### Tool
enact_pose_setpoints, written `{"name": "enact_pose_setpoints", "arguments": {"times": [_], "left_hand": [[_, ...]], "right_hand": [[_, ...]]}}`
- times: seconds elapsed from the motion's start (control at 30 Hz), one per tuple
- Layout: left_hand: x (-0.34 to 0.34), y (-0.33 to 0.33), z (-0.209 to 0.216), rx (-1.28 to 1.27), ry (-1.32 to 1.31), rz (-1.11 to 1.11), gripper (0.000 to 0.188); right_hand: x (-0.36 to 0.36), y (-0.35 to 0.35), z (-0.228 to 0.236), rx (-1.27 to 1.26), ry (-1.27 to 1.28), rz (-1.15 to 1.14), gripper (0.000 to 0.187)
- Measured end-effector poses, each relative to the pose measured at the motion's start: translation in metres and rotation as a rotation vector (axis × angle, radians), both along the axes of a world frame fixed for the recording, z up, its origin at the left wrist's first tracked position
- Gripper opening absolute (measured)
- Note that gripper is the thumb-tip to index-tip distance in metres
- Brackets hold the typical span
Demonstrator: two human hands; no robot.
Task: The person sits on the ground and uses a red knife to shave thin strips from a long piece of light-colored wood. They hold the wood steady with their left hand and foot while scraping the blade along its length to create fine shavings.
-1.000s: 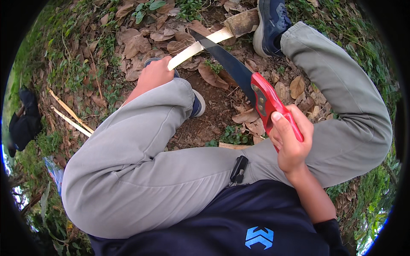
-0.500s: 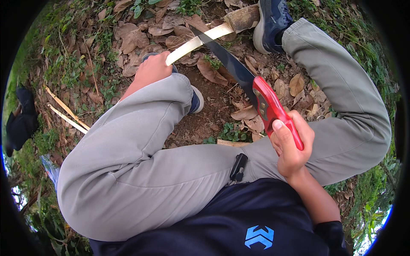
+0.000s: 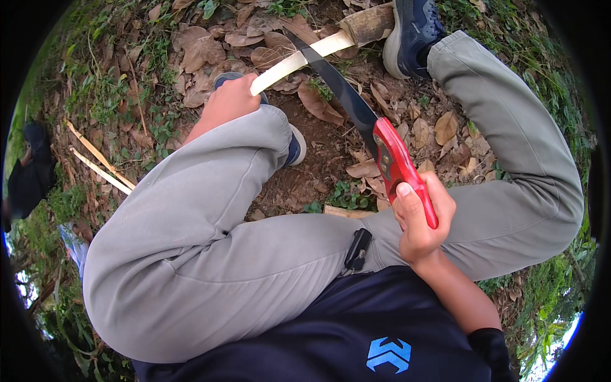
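My left hand [image 3: 228, 102] is closed around the near end of a pale, flat wooden strip [image 3: 280, 69], just beyond my left knee. The strip slants up to the right, its far end meeting a short brown log piece [image 3: 368, 24] beside my right shoe. In my right hand [image 3: 425, 219] is a pruning saw with a red handle and a curved dark blade [image 3: 344, 92]. The fingers wrap the handle, thumb along its side. Near its tip the blade crosses the strip; the exact contact is too small to make out.
Dry leaves [image 3: 318, 105] and bare soil lie between my bent legs. Two long pale strips [image 3: 102, 167] rest on the ground at the left, near a dark bundle [image 3: 30, 175]. Another wood piece [image 3: 347, 211] shows by my right thigh.
My right hand has shifted left and slightly toward me with the saw, whose blade still crosses the strip. My left hand and the strip have barely moved.
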State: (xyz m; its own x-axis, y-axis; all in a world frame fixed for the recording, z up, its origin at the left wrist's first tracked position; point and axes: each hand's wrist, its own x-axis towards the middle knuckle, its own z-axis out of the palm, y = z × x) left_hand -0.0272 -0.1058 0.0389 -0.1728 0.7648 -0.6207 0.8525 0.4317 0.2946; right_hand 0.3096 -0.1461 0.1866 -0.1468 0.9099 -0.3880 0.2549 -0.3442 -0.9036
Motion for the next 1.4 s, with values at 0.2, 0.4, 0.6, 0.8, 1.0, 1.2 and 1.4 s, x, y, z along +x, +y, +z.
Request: {"name": "enact_pose_setpoints", "arguments": {"times": [0.2,0.4,0.6,0.8,1.0,1.2,1.4], "left_hand": [[-0.005,0.007,0.008,0.002,0.081,-0.025,0.027],[-0.004,-0.002,-0.005,0.011,0.062,0.008,0.027],[-0.005,0.007,0.002,-0.005,0.067,-0.033,0.029],[-0.006,-0.002,-0.005,0.012,0.057,0.004,0.028],[-0.001,0.002,0.002,0.018,0.049,0.002,0.029],[-0.002,0.003,0.008,-0.022,0.074,-0.046,0.030],[0.002,0.001,0.003,-0.007,0.066,0.014,0.027]], "right_hand": [[-0.044,0.046,-0.049,-0.031,0.050,0.007,0.023],[0.010,0.012,0.005,-0.044,0.027,0.024,0.014],[-0.034,0.027,-0.049,0.069,0.011,0.057,0.017],[-0.003,0.026,-0.001,-0.044,0.102,0.015,0.014],[-0.017,0.025,-0.026,0.054,0.004,0.044,0.018],[-0.024,0.040,-0.018,-0.110,0.160,-0.053,0.018],[0.001,0.029,0.013,-0.063,0.065,0.015,0.019]]}}
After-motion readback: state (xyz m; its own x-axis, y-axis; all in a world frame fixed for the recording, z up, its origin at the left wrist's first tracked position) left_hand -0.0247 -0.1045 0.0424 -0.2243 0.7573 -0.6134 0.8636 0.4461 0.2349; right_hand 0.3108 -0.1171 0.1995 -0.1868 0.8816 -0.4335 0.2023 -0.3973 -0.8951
